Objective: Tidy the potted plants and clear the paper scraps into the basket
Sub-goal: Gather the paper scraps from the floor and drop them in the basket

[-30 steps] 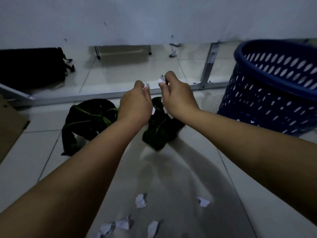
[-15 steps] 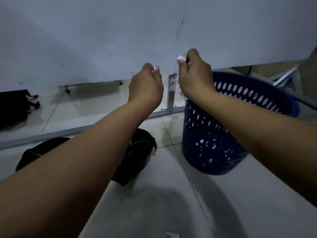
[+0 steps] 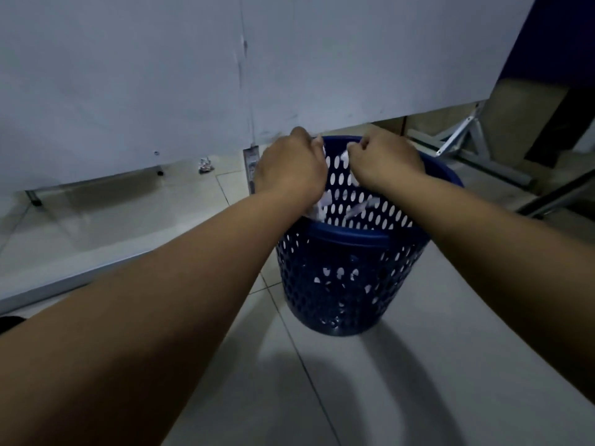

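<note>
A pale panel (image 3: 128,75) is filling the far side of the scene, standing off the tiled floor (image 3: 418,365) on thin legs. A small crumpled wrapper (image 3: 204,165) is lying on the floor under its lower edge, left of the hands. To the far right, a grey metal frame (image 3: 463,140) with a slanted brace is standing beside a brown surface. A broad shadow is falling across the near tiles.

Both forearms are reaching in from the near corners and covering much of the view; the left one is hiding the basket's left rim.

The basket (image 3: 347,284) is standing upright on the floor, centre right, just in front of the panel. It is dark blue plastic, round, with walls full of oval holes. White scraps (image 3: 323,202) are lying inside it, showing over the near rim and through the holes.

The left hand (image 3: 291,170) is hovering over the basket's left side, curled, pinching a bit of white paper (image 3: 319,144) at its fingertips. The right hand (image 3: 384,164) is hovering over the middle of the opening, also curled, with a white bit (image 3: 345,155) showing at its fingertips. The two hands are close together but not touching.
</note>
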